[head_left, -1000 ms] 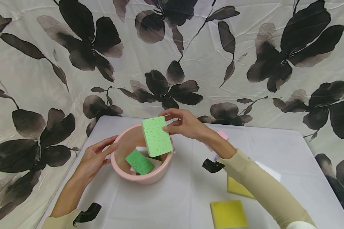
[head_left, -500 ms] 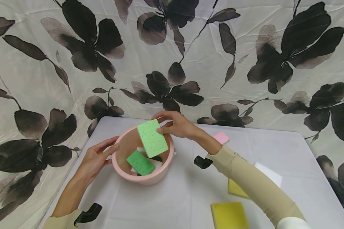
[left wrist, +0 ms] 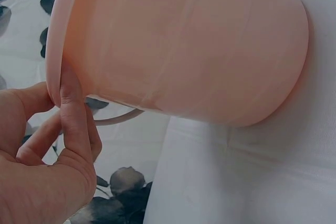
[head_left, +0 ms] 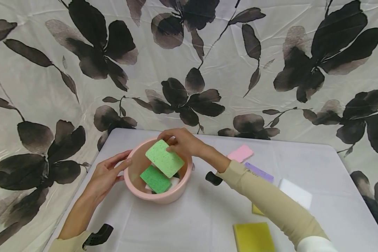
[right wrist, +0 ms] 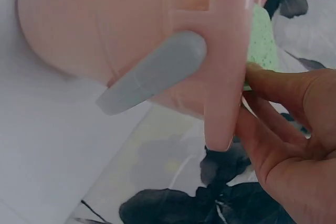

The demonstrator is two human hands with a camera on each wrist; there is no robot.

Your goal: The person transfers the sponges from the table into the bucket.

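A pink bucket (head_left: 159,199) stands on the white-covered table. My left hand (head_left: 104,175) pinches its rim on the left side; in the left wrist view, thumb and fingers lie on either side of the rim (left wrist: 55,51). My right hand (head_left: 186,142) holds a speckled light green sponge (head_left: 165,159) by its upper edge, tilted over the bucket's mouth. Below it in the bucket, a darker green sponge (head_left: 155,179) lies on white pieces, partly hidden. In the right wrist view the fingers are right at the rim, with the light green sponge (right wrist: 262,40) partly behind it.
On the right of the table lie a pink sponge (head_left: 241,153), a purple one (head_left: 260,171), a white one (head_left: 296,193) and a yellow one (head_left: 254,237). Another yellow piece is mostly under the right sleeve (head_left: 271,203). A floral cloth (head_left: 208,105) hangs behind the table.
My right hand has moved left and down with the light green sponge, bringing it lower into the bucket's mouth and tilting it further. The left hand keeps its place on the rim.
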